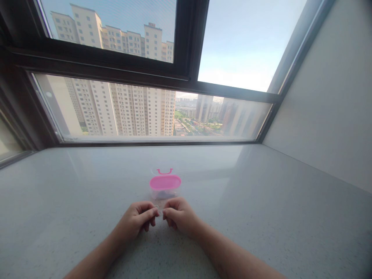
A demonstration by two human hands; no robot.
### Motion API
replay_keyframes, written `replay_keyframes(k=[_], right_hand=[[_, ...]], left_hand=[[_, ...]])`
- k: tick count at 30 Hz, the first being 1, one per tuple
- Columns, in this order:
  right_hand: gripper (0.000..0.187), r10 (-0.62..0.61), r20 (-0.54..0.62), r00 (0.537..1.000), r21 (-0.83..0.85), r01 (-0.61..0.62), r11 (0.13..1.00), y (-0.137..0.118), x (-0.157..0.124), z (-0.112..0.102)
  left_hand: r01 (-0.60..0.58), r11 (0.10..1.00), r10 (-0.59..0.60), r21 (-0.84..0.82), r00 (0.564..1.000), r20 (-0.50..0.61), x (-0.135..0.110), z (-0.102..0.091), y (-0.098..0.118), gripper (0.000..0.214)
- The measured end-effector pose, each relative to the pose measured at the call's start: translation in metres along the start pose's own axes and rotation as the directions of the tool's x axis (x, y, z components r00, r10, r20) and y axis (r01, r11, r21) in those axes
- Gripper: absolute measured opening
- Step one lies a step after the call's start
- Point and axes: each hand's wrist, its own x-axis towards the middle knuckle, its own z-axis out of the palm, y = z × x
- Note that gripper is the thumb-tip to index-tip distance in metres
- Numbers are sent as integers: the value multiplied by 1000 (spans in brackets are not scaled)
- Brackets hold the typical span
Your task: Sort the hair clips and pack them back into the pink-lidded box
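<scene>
My left hand (139, 219) is closed in a pinch, with a small pale loop (157, 207) showing at its fingertips. What kind of thing the loop is, I cannot make out. Just to the right, my right hand (180, 217) pinches thumb against forefinger, and whatever is between them is too small to tell. A narrow gap separates the two sets of fingertips. Directly beyond them stands a clear plastic box (157, 193) with a pink lid (165, 182). Some dark bluish contents show faintly through its wall. Behind the lid lies a pink handle (164, 172).
The hands and box are over a pale speckled sill (87, 186). A dark window frame (116, 68) rises at the back, with tall buildings (139, 108) outside. A white wall (325, 108) borders the sill on the right.
</scene>
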Motion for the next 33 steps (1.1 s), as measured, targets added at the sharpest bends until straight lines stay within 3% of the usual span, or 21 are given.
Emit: replay_keyframes(k=[33], right_hand=[[12,-5,-14,1000,-16,5,1000,-3,-1,1]], left_hand=[[-7,1000,7,14,1000,6,1,0,-1,27]])
